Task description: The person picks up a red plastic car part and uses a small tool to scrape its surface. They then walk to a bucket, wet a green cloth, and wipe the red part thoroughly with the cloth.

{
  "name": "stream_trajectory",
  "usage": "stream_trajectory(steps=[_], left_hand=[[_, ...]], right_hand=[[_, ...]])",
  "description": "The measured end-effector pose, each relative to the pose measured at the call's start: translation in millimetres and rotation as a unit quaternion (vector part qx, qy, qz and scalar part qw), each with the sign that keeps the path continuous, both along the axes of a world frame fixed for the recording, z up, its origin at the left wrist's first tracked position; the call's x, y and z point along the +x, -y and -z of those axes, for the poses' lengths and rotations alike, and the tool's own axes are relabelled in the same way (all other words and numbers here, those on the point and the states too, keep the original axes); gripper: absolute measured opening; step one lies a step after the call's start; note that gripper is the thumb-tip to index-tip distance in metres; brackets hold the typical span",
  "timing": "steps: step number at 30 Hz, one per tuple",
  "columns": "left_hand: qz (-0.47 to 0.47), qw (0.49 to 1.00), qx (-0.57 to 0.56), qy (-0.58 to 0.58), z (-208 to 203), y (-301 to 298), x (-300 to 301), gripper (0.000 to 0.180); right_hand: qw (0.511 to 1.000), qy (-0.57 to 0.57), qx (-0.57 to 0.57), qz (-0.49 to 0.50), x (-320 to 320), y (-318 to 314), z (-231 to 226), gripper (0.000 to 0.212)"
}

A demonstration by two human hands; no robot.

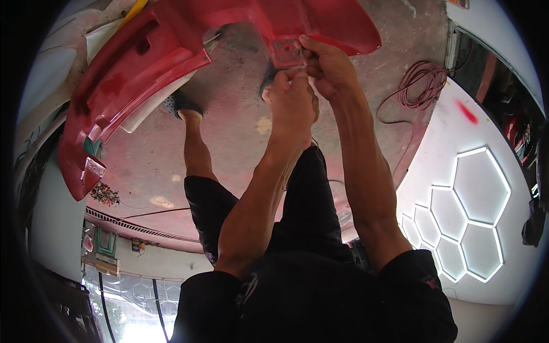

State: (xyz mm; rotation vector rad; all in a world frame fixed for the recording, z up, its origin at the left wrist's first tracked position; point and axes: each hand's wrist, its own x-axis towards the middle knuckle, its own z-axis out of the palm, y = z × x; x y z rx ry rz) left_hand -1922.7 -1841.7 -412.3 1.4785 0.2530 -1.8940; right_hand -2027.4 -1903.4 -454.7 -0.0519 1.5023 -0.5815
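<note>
A large red car bumper (123, 74) curves across the top and left of the head view. At a flat tab (286, 52) on its near edge, with small holes in it, both my hands are close together. My left hand (291, 100) is closed, its fingertips pinched just below the tab. My right hand (329, 66) is curled beside the tab, thumb and fingers pinched at its right edge. Something thin and pale seems to run between the two sets of fingertips, too small to make out.
My feet in dark clogs (180, 103) stand on the red-stained concrete floor (229, 126). A coiled red hose (423, 86) lies at the right, before a white panel with hexagonal lights (480, 188). A floor drain grate (137, 226) runs along the lower left.
</note>
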Motion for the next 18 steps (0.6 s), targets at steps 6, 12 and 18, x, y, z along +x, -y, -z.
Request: stream_trajectory(steps=[6, 12, 18], left_hand=[[-0.011, 0.999, 0.049, -0.019, -17.9, 19.4, 3.5, 0.018], [0.07, 0.997, 0.04, 0.014, -16.4, 18.5, -0.4, 0.018], [0.017, 0.998, 0.052, -0.04, -23.6, 23.3, 1.8, 0.02]], right_hand=[[0.993, 0.116, -0.008, 0.018, -10.1, 1.7, 5.6, 0.02], [0.997, 0.067, -0.025, -0.033, -4.6, -6.2, 3.3, 0.023], [0.999, 0.029, -0.035, -0.018, 2.3, -10.6, 3.8, 0.023]])
